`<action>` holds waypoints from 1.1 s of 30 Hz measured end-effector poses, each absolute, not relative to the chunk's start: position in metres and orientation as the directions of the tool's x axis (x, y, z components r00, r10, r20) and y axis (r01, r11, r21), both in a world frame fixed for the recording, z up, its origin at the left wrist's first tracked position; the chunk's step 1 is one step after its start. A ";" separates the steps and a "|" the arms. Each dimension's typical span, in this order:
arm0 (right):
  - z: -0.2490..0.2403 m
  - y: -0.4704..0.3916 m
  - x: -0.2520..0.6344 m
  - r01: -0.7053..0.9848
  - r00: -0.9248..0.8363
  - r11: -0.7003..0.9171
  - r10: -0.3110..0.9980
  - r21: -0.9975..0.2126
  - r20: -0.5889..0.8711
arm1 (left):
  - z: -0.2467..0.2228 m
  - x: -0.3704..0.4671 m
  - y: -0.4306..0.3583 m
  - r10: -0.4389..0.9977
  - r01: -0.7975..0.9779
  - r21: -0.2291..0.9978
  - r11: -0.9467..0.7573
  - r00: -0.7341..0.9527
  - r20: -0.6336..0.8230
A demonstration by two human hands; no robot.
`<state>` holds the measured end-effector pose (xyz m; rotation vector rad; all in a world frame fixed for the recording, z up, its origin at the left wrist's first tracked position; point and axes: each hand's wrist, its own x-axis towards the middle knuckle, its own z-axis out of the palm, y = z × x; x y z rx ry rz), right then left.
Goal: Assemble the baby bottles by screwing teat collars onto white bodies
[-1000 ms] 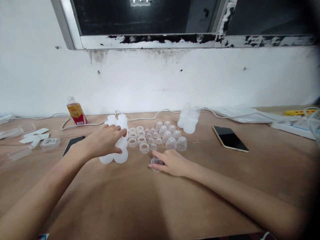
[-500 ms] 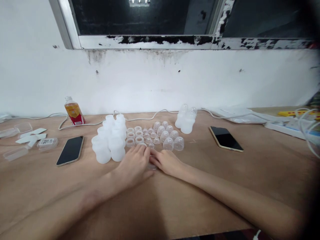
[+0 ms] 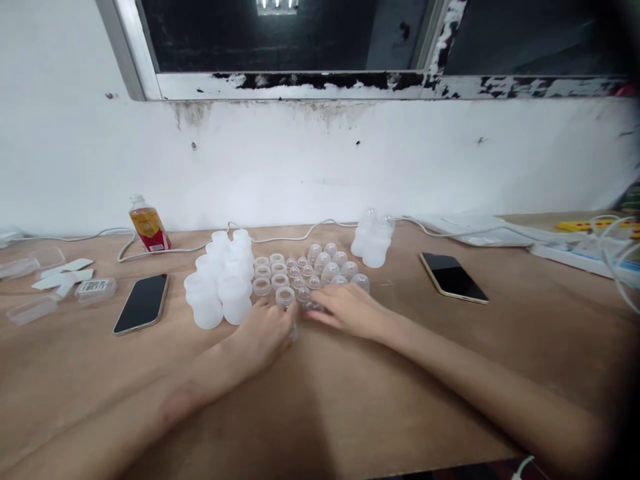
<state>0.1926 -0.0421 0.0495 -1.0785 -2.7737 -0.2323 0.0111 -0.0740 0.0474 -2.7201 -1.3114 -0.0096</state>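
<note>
My left hand [image 3: 269, 328] is closed around a small clear piece, mostly hidden, just in front of the white rings [image 3: 285, 296]. My right hand [image 3: 350, 308] reaches over the front of the clear nipples [image 3: 303, 293]; its fingers are bent down and what they pinch is hidden. Clear domed caps [image 3: 330, 272] stand in rows beyond my right hand. Left of the rings is a block of frosted white bottles [image 3: 234, 293]. Two bottles with clear domes on top [image 3: 374, 250] stand apart at the back.
A phone [image 3: 141, 303] lies at the left, another phone [image 3: 453, 277] at the right. A red and yellow drink bottle [image 3: 150, 225] stands by the wall. Clear plastic boxes [image 3: 95, 288] lie far left. A white cable [image 3: 295, 237] runs along the back, with a power strip [image 3: 590, 260] at the right.
My hands have moved apart: the right one shifted right and up over the clear pieces, the left slightly left and down. A front ring shows more fully between them.
</note>
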 end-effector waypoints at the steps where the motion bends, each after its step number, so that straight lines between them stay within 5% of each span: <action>1: 0.055 -0.039 0.196 0.684 -0.726 0.718 0.653 0.130 0.216 | 0.049 0.010 -0.075 0.769 0.763 -0.196 -0.616 0.636 0.058; 6: 0.064 -0.025 0.202 0.697 -0.706 0.638 0.690 0.327 0.161 | 0.051 0.007 -0.075 0.796 0.739 -0.434 -0.516 0.600 0.075; 11: 0.051 -0.020 0.187 0.713 -0.664 0.569 0.735 0.409 0.134 | 0.053 0.010 -0.071 0.833 0.806 -0.343 -0.483 0.544 0.103; 16: 0.045 -0.015 0.182 0.741 -0.637 0.543 0.754 0.395 0.159 | 0.051 0.009 -0.066 0.835 0.833 -0.305 -0.461 0.524 0.168; 24: 0.037 -0.008 0.187 0.762 -0.617 0.494 0.749 0.418 0.241 | 0.039 0.005 -0.055 0.802 0.781 -0.444 -0.438 0.563 0.199; 29: 0.059 -0.012 0.199 0.804 -0.591 0.465 0.699 0.371 0.404 | 0.040 0.006 -0.054 0.803 0.781 -0.448 -0.435 0.562 0.200; 33: 0.082 0.001 0.223 0.923 -0.384 0.302 0.707 0.237 0.594 | 0.041 0.009 -0.056 0.801 0.795 -0.423 -0.435 0.556 0.221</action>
